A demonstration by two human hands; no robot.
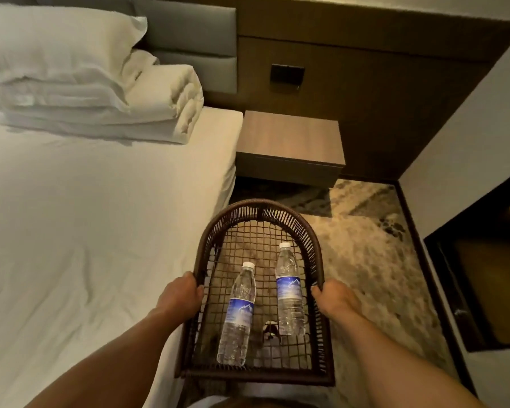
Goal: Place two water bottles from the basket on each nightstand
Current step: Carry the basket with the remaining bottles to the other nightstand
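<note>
Hands [179, 295] on basket [315, 240]; two bottles [238, 316]

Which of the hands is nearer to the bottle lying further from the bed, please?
Right. The right hand grips the basket rim just beside that bottle; the left hand holds the opposite rim, beyond the other bottle.

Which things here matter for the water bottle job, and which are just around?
Part of the job: basket, left bottle, right bottle, nightstand, left hand, right hand.

Just around: bed, pillow, folded duvet, wall switch.
</note>
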